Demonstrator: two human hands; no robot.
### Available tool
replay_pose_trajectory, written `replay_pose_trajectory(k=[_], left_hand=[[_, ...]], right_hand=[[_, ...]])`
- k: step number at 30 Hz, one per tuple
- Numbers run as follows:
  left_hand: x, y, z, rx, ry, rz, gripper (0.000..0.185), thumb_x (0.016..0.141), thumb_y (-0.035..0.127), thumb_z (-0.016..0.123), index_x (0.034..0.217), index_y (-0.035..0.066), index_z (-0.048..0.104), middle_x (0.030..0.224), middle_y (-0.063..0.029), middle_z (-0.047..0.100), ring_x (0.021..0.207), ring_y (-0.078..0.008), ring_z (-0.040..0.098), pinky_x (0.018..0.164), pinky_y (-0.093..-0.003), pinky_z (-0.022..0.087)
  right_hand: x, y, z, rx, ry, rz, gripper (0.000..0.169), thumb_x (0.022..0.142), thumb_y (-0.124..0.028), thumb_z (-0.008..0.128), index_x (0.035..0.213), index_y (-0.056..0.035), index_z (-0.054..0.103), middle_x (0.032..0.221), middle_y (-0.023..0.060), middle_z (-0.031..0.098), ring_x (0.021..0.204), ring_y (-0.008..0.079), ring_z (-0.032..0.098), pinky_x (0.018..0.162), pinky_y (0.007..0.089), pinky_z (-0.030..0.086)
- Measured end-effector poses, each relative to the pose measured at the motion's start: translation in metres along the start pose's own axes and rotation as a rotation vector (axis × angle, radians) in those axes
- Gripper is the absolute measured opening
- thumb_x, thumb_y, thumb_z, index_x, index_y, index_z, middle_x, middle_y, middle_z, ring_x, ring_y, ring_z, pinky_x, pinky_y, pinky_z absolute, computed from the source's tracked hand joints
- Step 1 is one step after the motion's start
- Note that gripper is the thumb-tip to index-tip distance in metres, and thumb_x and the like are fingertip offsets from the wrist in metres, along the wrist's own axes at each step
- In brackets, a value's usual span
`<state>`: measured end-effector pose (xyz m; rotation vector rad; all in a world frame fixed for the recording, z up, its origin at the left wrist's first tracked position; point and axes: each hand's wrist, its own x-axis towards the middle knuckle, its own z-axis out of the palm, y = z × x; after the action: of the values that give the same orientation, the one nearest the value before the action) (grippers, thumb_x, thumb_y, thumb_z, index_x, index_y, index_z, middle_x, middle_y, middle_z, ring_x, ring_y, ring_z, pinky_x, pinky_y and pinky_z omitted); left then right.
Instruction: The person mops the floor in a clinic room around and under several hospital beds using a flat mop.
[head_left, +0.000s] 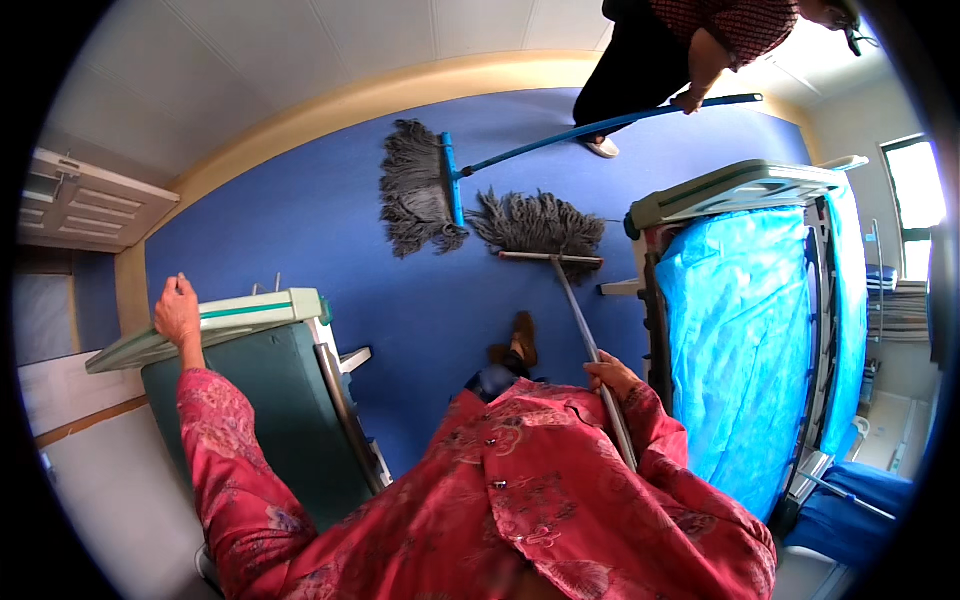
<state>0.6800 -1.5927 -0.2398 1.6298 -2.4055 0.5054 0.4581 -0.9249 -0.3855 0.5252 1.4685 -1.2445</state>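
Observation:
My right hand is wrapped around the grey metal handle of a string mop. Dark grey strands of this mop head lie spread on the blue floor ahead of my feet. Over on the left, my left hand is at the pale end board of a hospital bed, its fingers drawn together. Whether it touches the board is unclear. A second mop head, with a blue bar and blue handle, lies on the floor just beyond mine. Another person's hand holds that handle.
The other person stands at the upper right by the wall. A bed with a dark green mattress is at my left. Another bed, under blue plastic sheeting, stands at my right. A white panelled door is at the far left.

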Motion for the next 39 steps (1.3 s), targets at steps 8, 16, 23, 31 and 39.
replay_pose_trajectory(k=[8,16,23,31,39], left_hand=[[-0.003,0.002,-0.001,-0.016,0.000,-0.010,0.030,0.082,0.043,0.042,0.084,0.017,0.057,0.075,-0.0154,0.061,0.072,-0.0378,0.057,0.059,-0.0475,0.044],[-0.003,0.009,-0.008,-0.014,0.005,0.004,0.030,0.083,0.040,0.042,0.082,0.014,0.056,0.072,-0.0163,0.060,0.069,-0.0377,0.056,0.057,-0.0481,0.042],[-0.007,0.014,-0.013,-0.035,0.045,0.020,0.029,0.083,0.041,0.043,0.081,0.015,0.056,0.072,-0.0152,0.060,0.068,-0.0373,0.056,0.056,-0.0477,0.042],[-0.001,0.014,-0.009,0.002,0.029,0.016,0.031,0.083,0.043,0.041,0.083,0.017,0.057,0.075,-0.0142,0.061,0.071,-0.0369,0.057,0.059,-0.0466,0.044],[-0.002,0.002,0.002,0.022,-0.018,0.017,0.033,0.083,0.046,0.037,0.084,0.020,0.057,0.077,-0.0131,0.062,0.072,-0.0369,0.057,0.059,-0.0474,0.043]], right_hand=[[-0.022,-0.001,0.001,-0.400,0.139,0.032,0.022,0.078,-0.012,0.054,0.094,-0.0056,0.039,0.064,0.0039,0.046,0.045,0.0107,0.046,0.036,0.0232,0.040],[-0.046,-0.020,0.042,-0.601,0.015,0.073,0.039,0.076,-0.011,0.055,0.108,-0.0047,0.034,0.066,0.0044,0.046,0.049,0.0102,0.047,0.037,0.0242,0.040],[-0.007,-0.024,0.101,-0.638,-0.181,0.054,0.041,0.074,-0.011,0.055,0.108,-0.0079,0.033,0.063,0.0033,0.044,0.046,0.0103,0.045,0.037,0.0256,0.039],[0.055,-0.019,0.180,-0.757,-0.367,-0.013,0.031,0.072,-0.014,0.057,0.096,-0.0054,0.037,0.055,0.0056,0.046,0.045,0.0166,0.050,0.038,0.0321,0.040],[0.075,-0.020,0.205,-0.574,-0.400,-0.170,0.030,0.072,-0.013,0.056,0.095,-0.0060,0.038,0.065,0.0074,0.047,0.045,0.0146,0.049,0.036,0.0298,0.038]])
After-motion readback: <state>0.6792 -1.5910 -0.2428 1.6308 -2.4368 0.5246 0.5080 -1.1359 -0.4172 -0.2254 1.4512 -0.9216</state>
